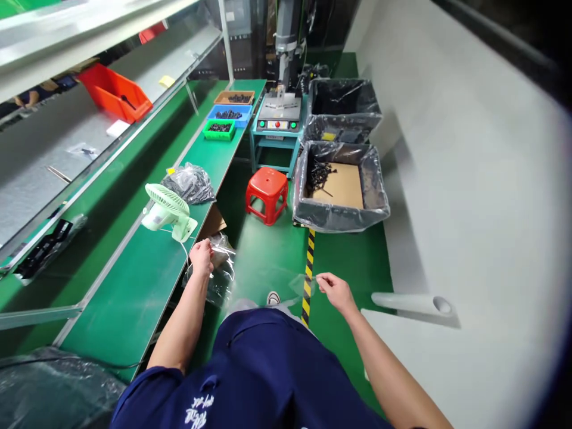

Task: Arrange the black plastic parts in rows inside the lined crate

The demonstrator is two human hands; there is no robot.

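My left hand (202,257) is closed in a pinch beside the green bench, just right of the small fan. Shiny clear plastic (223,271) shows right beside and below it. My right hand (334,291) pinches the edge of a thin clear plastic bag (297,286), raised above the floor on my right side. Its see-through film stretches faintly between both hands, in front of my body. The far outline of the film is hard to make out. A mint-green fan (167,208) stands on the bench nearest my left hand.
Along the green bench (120,268) lie a bag of dark parts (190,183) and small bins (218,129). Ahead are a red stool (267,190), a press machine (279,110) and a plastic-lined box (342,220) with black parts. A white tube (409,302) lies at right.
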